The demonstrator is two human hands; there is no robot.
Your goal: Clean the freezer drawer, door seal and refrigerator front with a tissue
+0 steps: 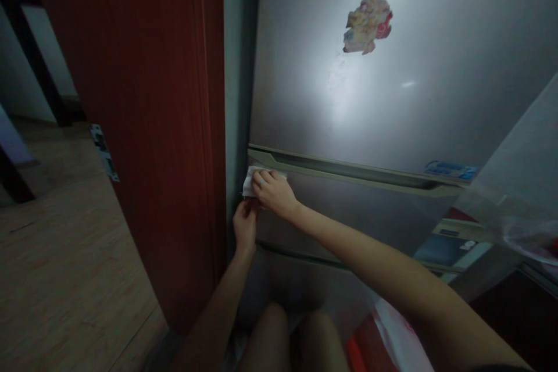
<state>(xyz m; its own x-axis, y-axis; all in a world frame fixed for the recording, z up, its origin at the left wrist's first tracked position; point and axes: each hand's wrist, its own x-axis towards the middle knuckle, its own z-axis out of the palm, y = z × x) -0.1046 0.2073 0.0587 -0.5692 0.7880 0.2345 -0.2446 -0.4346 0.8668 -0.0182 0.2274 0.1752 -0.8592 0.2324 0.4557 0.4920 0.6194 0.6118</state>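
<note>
A silver-grey fridge [305, 87] with several stacked doors fills the space before me. At the left end of its middle door, just under the handle recess, my right hand [274, 190] presses a folded white cloth [249, 183] against the surface. That cloth could also be a paper tissue; part of it is hidden under the fingers. Just below, at the door's left edge, my left hand [244, 225] has its fingers pinched together. What they hold there, if anything, is dark and hard to make out.
A reddish-brown wooden door [170, 99] with a metal latch plate [104, 152] stands close on the left. A torn sticker [367, 23] is on the upper fridge door. Plastic sheeting [518, 186] hangs at right. My knees and a red-and-white bag [392, 337] are below.
</note>
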